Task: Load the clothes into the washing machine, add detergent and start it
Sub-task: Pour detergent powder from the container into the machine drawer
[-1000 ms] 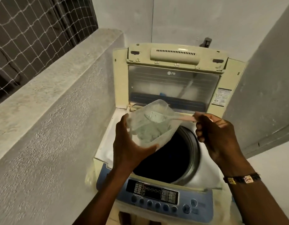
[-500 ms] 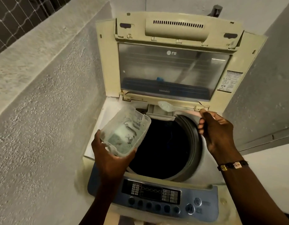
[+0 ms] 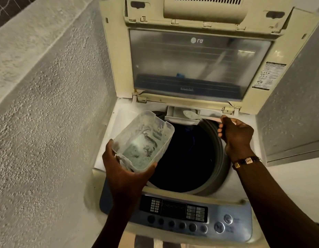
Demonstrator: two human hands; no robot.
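A top-loading washing machine (image 3: 242,185) stands with its lid (image 3: 200,65) raised. Its dark drum (image 3: 189,158) is open; what lies inside is too dark to tell. My left hand (image 3: 124,174) grips a clear plastic tub of pale detergent powder (image 3: 144,142), tilted over the drum's left rim. My right hand (image 3: 235,135) pinches the handle of a plastic spoon (image 3: 191,115) with powder in its bowl. The spoon's bowl hangs over the small detergent drawer (image 3: 176,117), pulled out at the drum's back edge.
A rough plastered wall (image 3: 47,122) rises close on the left, another wall (image 3: 294,104) on the right. The blue control panel (image 3: 182,217) with buttons and a display runs along the machine's near edge.
The spoon left the tub and travelled back to the detergent drawer. My left hand lowered the tub to the left. The view closed in on the machine.
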